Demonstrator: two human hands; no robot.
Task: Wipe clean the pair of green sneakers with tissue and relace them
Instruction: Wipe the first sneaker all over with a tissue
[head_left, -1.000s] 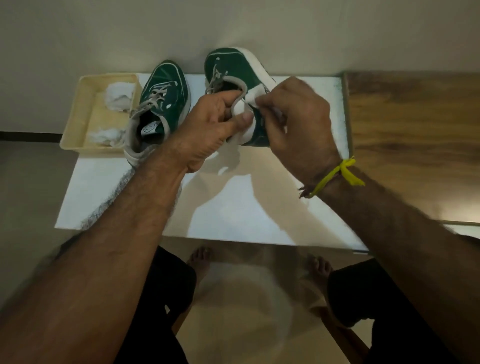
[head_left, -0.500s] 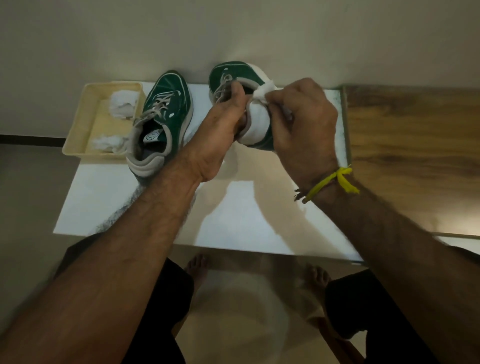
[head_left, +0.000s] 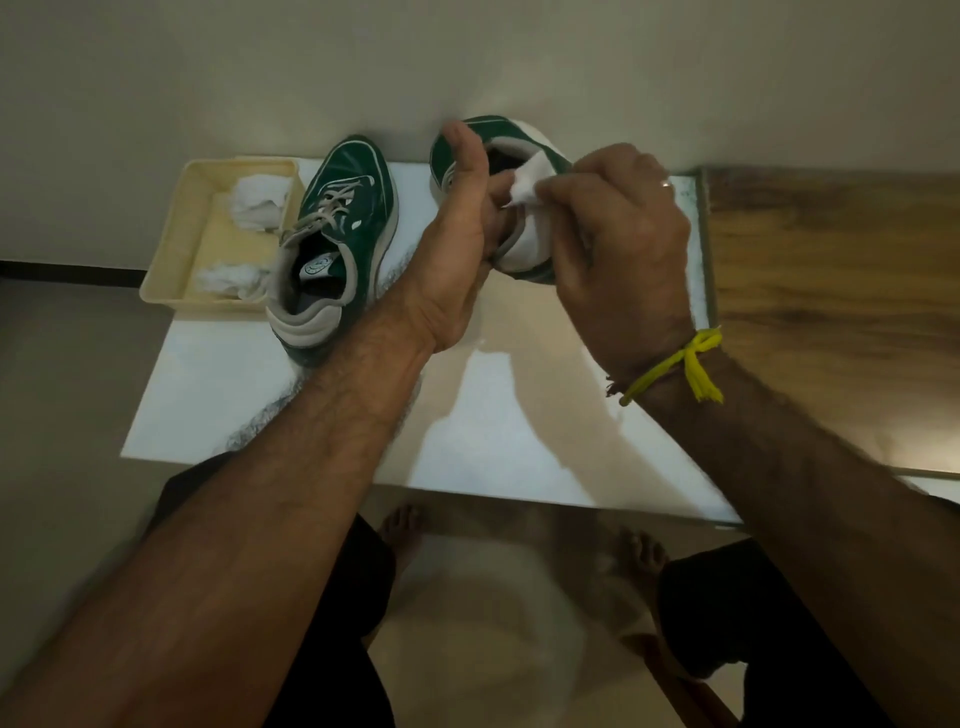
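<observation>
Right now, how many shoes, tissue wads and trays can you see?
Green sneakers: 2, one resting on the table, one held up in the hands
Tissue wads: 3, two in the tray, one pinched in the right hand
Trays: 1
Total: 6

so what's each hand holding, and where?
Left hand grips the raised sneaker around its collar; right hand pinches a tissue against it.
</observation>
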